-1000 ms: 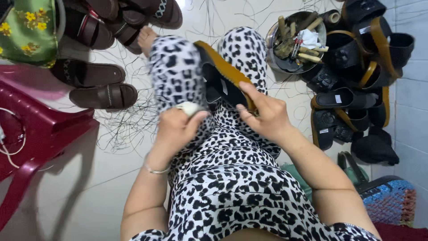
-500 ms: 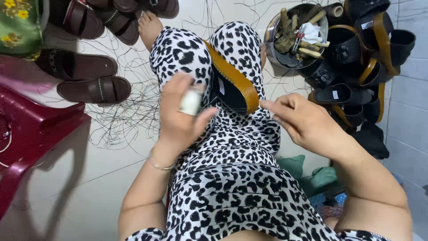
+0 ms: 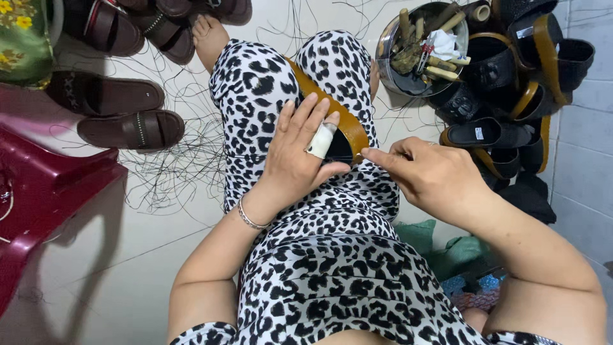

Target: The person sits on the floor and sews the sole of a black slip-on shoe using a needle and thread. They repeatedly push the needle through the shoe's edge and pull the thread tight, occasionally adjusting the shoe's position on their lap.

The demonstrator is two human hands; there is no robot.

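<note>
While the black sandal with a tan-brown leather edge [image 3: 332, 124] is lying across the person's lap on the black-and-white leopard-print fabric, the left hand [image 3: 297, 156] is resting flat on it with fingers spread open, one finger wrapped in white tape [image 3: 321, 139]. The right hand [image 3: 434, 176] is hovering just beside the sandal's near end, its thumb and forefinger pinching together, though what they are gripping is too fine to tell. Loose black threads [image 3: 179, 172] are lying scattered over the pale floor near two dark brown sandals [image 3: 118, 115].

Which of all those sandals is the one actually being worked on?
The tan-edged black sandal on the lap, under the left hand; the brown pair and the black pile lie untouched on the floor.
</note>
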